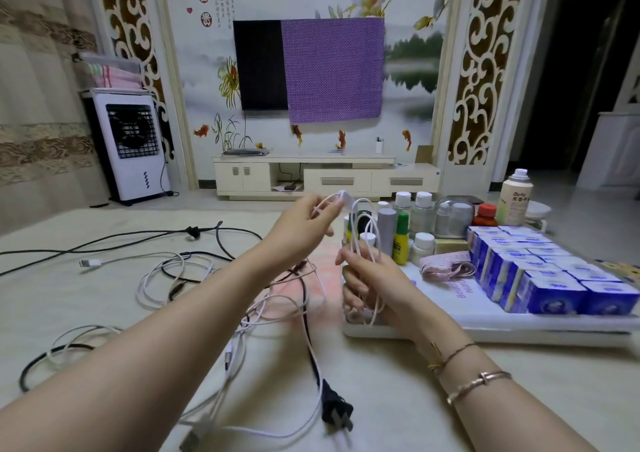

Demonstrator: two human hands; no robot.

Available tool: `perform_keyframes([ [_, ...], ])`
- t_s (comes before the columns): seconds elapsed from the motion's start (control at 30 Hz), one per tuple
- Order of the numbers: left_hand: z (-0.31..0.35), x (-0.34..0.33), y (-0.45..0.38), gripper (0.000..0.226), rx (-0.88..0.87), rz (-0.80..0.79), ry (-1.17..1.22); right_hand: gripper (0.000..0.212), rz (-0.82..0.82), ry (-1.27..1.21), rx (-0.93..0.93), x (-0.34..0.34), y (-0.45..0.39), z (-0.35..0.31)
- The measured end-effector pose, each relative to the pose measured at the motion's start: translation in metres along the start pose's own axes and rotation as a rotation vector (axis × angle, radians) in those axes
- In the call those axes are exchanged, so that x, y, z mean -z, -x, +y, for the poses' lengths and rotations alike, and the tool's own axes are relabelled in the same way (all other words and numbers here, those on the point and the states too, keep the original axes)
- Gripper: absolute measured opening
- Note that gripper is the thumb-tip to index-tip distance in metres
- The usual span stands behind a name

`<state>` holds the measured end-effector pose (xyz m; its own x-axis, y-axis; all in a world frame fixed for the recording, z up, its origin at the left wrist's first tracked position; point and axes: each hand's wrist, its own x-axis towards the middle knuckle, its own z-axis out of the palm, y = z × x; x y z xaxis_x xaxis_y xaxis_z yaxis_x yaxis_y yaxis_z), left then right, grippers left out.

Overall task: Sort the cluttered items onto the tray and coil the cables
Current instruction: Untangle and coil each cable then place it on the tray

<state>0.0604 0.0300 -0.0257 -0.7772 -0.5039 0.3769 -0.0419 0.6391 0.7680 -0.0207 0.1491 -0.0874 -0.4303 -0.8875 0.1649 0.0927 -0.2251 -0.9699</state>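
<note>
Smooth white plastic tray point(485, 330), glossy cardboard boxes point(554, 278)

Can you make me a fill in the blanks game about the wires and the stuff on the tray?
1. Both hands are coiling a ____ cable.
2. The blue boxes sit on the ____.
3. The black plug lies on the surface, ____ the tray.
4. The bracelets are on the ____ wrist.

Missing words: white; tray; outside; right
</note>
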Motion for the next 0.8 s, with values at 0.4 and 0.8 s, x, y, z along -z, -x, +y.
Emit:
perform_keyframes([
  [0.4, 0.003, 0.0, 0.002, 0.01, 0.006, -0.045, 0.184, 0.014, -0.026, 0.075, -0.039, 0.001, -0.001, -0.005],
  [0.8, 0.008, 0.005, 0.005, 0.037, -0.02, -0.05, 0.153, 0.021, 0.117, -0.346, 0.015, 0.006, -0.009, -0.008],
])
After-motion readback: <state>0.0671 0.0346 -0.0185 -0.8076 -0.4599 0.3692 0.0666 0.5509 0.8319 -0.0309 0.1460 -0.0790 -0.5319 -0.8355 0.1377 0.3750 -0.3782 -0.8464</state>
